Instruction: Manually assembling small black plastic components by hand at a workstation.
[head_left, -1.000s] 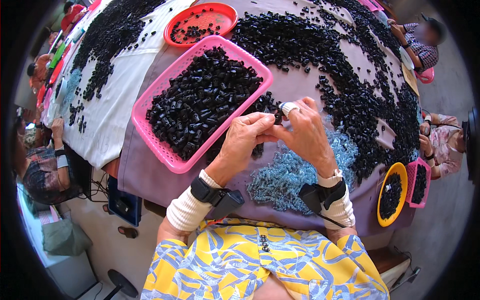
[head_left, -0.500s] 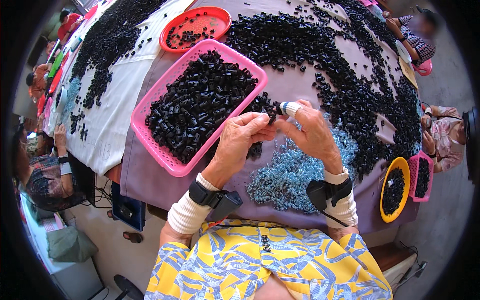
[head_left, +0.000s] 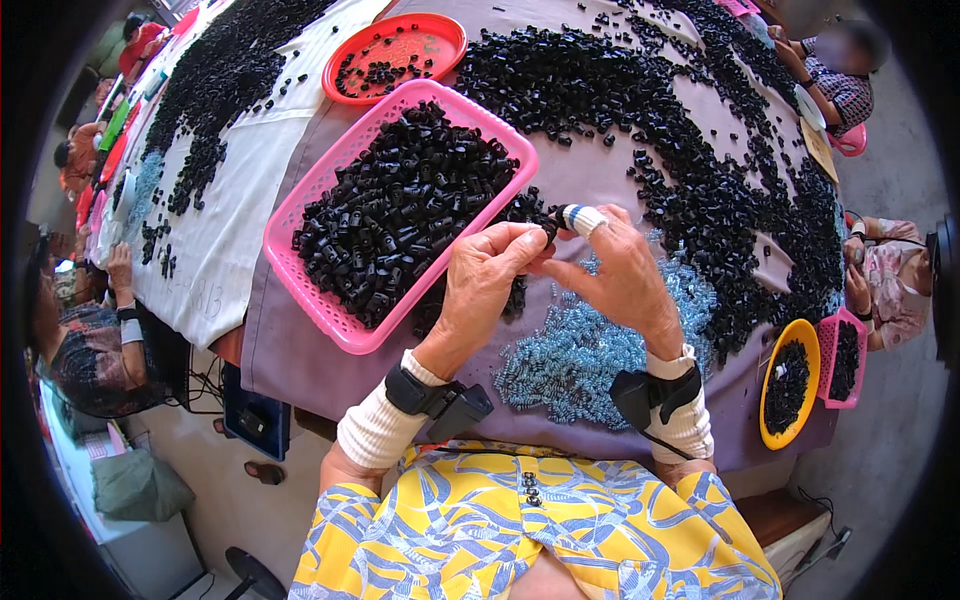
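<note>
Over the near edge of the pink basket, my left hand (head_left: pixel 484 275) is closed, pinching a small black plastic part (head_left: pixel 551 228) between thumb and fingers. My right hand (head_left: pixel 625 272) meets it from the other side, its fingers bent against the same part; a white finger sleeve (head_left: pixel 583 220) with blue stripes covers one finger. The fingers partly hide the piece. Below my right hand spreads a pile of small bluish metal springs (head_left: pixel 575 360). The pink basket (head_left: pixel 285 265), heaped with black plastic parts (head_left: pixel 400 215), stands left of my hands.
A red tray (head_left: pixel 440 40) with a few black parts lies beyond the basket. Loose black parts (head_left: pixel 580 85) cover much of the purple cloth. At right stand a yellow bowl (head_left: pixel 812 345) and a small pink basket (head_left: pixel 850 393). Other people sit around the table.
My right hand has shifted slightly, its thumb side now closer to my left fingertips. Both hands stay together at the black part; the basket and piles look unchanged.
</note>
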